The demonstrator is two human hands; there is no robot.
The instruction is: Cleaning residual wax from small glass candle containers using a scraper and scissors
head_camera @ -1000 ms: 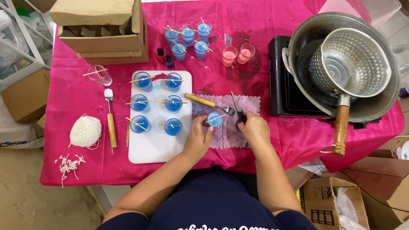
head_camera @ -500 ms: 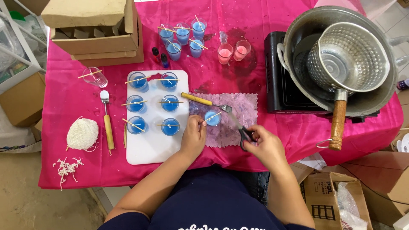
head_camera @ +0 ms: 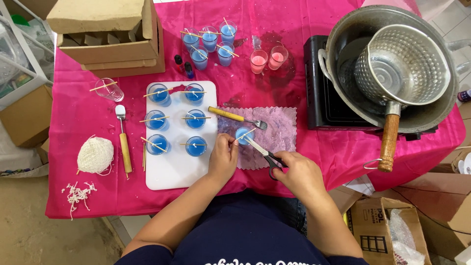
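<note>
Left hand [head_camera: 223, 158] gripping blue candle glass [head_camera: 242, 135] on purple cloth [head_camera: 279, 132], right hand [head_camera: 300, 172] closed on scissors [head_camera: 265, 155], blades at the glass rim, spoon [head_camera: 237, 118] just behind, white board [head_camera: 171, 167] of six blue candles to the left

A cloth mat [head_camera: 277, 135] lies at the near middle of the table [head_camera: 78, 122], with a small glass of wax [head_camera: 243, 135] on it. The left hand [head_camera: 223, 159] touches that glass from the left; the right hand [head_camera: 299, 172], to its right, holds scissors [head_camera: 265, 153] whose tips reach the glass. A spoon [head_camera: 238, 118] lies just behind. Left of the mat sits a board [head_camera: 171, 169] bearing six glasses [head_camera: 176, 119]. Further left lie a spatula [head_camera: 123, 142] and a ball of twine [head_camera: 95, 155]. A stove [head_camera: 321, 93] with a pot [head_camera: 392, 64] on it stands at the right.
</note>
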